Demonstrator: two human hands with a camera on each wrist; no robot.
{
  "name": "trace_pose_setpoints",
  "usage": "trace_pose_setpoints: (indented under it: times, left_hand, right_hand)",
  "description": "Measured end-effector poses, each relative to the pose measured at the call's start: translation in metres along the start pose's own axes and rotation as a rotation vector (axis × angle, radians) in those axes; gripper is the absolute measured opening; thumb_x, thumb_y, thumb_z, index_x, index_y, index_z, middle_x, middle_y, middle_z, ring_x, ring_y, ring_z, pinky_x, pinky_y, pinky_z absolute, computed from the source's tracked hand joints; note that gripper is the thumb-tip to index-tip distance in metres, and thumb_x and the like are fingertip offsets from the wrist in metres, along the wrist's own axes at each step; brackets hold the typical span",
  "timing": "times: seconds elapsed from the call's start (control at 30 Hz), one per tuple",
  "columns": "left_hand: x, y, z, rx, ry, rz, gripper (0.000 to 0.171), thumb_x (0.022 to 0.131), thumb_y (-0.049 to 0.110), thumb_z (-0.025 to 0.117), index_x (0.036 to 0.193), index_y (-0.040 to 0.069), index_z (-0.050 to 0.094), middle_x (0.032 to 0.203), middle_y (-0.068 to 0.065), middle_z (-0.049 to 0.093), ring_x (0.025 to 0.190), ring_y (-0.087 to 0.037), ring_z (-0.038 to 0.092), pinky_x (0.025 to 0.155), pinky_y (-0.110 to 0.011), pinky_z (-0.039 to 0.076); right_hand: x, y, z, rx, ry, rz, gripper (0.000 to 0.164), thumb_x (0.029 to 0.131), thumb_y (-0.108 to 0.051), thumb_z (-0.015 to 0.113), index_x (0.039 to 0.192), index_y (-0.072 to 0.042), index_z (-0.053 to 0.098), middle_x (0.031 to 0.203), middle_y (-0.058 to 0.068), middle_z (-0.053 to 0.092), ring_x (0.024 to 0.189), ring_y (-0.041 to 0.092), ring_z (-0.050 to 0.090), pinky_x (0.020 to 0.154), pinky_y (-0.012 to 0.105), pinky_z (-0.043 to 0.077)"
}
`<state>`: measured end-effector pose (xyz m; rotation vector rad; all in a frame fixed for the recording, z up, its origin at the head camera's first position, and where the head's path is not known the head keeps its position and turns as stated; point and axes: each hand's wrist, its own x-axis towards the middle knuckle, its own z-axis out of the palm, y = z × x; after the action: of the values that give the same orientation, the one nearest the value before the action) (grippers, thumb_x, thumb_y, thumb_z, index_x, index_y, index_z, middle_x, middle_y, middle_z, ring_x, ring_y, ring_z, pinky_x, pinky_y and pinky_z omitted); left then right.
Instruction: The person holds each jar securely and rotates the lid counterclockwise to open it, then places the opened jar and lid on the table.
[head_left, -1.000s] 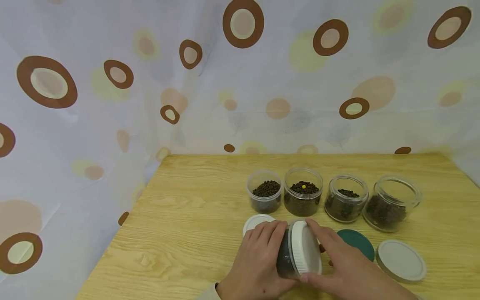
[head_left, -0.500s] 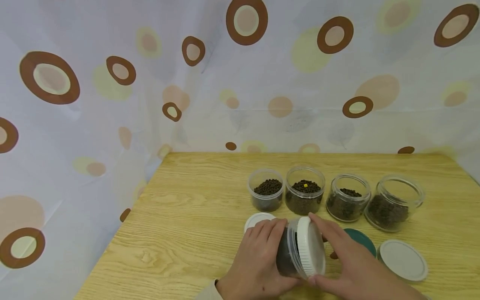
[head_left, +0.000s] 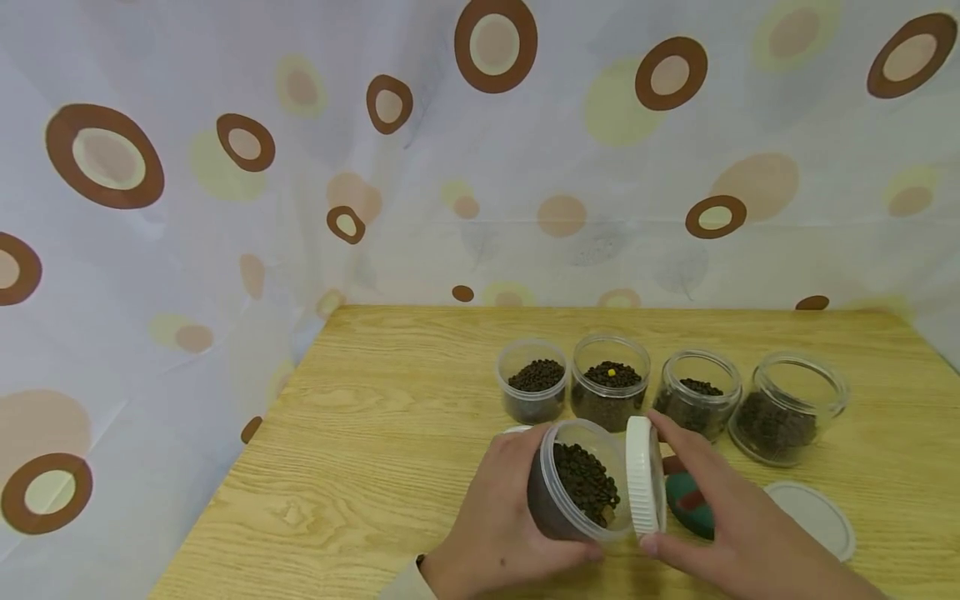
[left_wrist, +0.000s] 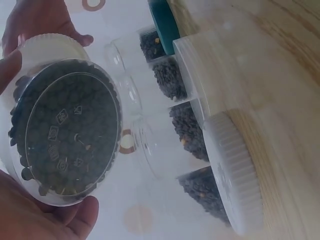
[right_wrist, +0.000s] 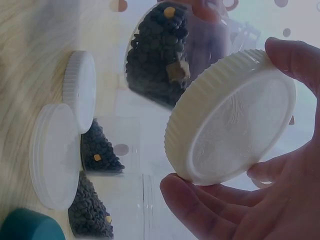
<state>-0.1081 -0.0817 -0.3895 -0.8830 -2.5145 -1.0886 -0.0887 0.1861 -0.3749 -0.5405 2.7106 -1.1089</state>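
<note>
Near the front of the table my left hand [head_left: 495,517] grips a clear plastic jar [head_left: 546,492], tilted with its mouth toward the right. Dark brown pellets [head_left: 581,479] fill part of it, with a tan piece among them near the rim. My right hand [head_left: 731,521] pinches a white ribbed screw lid [head_left: 641,475] by its edge, just right of the jar's mouth and on edge. In the left wrist view the jar's base [left_wrist: 70,135] faces the camera, pellets showing through. The lid's flat top [right_wrist: 240,130] shows in the right wrist view.
Several lidless jars of dark pellets stand in a row behind the hands, among them one jar [head_left: 611,392] with a yellow bit on top. A teal lid [head_left: 686,504] and a pale lid [head_left: 817,517] lie at right. A white lid [left_wrist: 232,170] lies before the row.
The white lid has come off the jar and moved right with my right hand. My left hand has tipped the jar so its mouth and pellets show.
</note>
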Motion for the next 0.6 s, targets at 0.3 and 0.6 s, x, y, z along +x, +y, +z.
trace_pose_setpoints:
  times: [0.3,0.6]
  left_hand:
    - [-0.004,-0.015,-0.02,-0.163,0.149,-0.039,0.105,0.061,0.043,0.093,0.148,0.026,0.039,0.137,0.006,0.052,0.119,-0.013,0.047,0.099,-0.037,0.046]
    - [0.01,-0.052,-0.053,-0.437,0.243,-0.299,0.11,0.069,0.012,0.088,0.156,0.02,0.022,0.151,-0.006,0.042,0.139,-0.027,0.045,0.114,-0.053,0.036]
  right_hand:
    - [0.0,0.006,-0.004,-0.025,-0.001,0.031,0.103,0.088,-0.046,0.072,0.157,-0.042,-0.004,0.152,0.012,0.035,0.112,0.025,0.061,0.069,0.025,0.051]
    - [-0.002,0.01,-0.003,-0.028,0.022,-0.026,0.101,0.086,-0.046,0.074,0.158,-0.042,0.003,0.153,0.009,0.034,0.112,0.007,0.057,0.071,0.023,0.051]
